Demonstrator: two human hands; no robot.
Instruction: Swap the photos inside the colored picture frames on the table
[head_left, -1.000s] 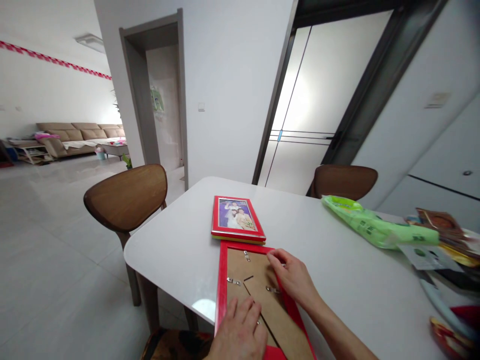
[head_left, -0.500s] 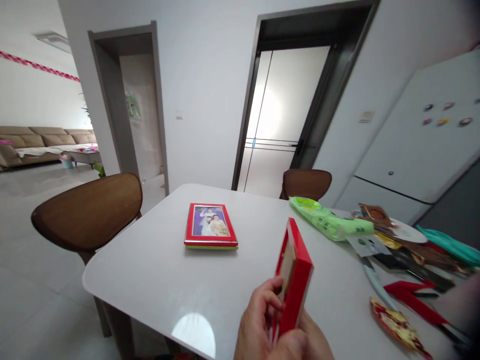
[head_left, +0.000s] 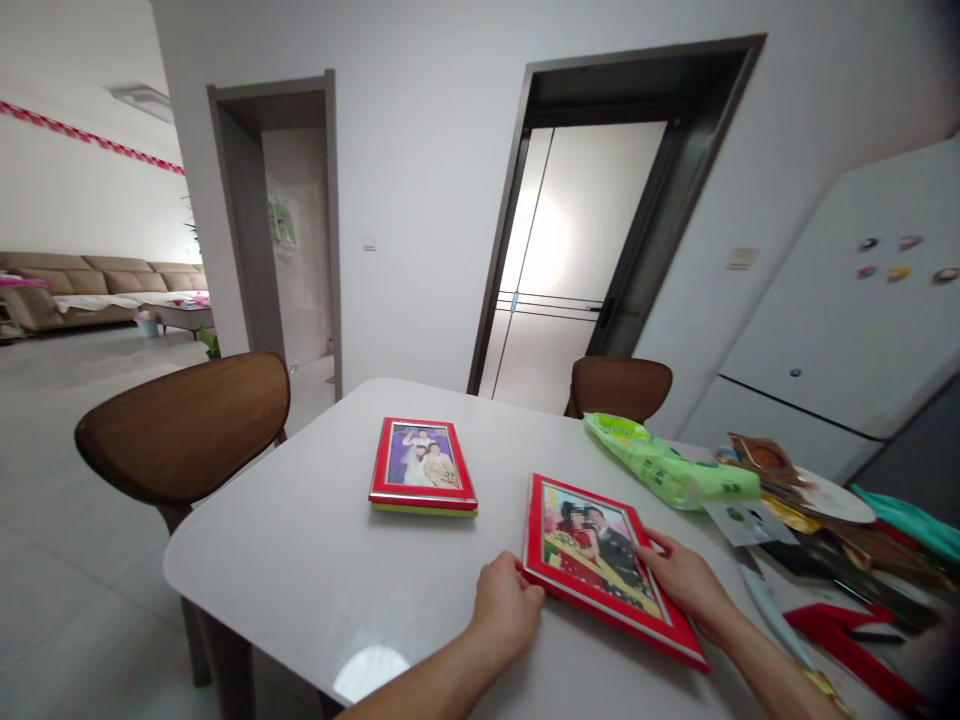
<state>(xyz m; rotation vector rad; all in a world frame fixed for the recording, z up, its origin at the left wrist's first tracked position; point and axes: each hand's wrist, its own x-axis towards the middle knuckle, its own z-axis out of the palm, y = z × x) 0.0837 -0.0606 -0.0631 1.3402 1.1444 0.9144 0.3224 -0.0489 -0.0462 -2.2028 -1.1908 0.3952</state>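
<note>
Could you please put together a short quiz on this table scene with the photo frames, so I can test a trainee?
1. True or false: the red frame, held between the left hand and the right hand, shows its picture side up.
2. What lies just past that frame's far right corner? A. a green bag B. a laptop C. a kettle
3. Fill in: the stacked frames rest on the white ____.
Key: 1 true; 2 A; 3 table.
</note>
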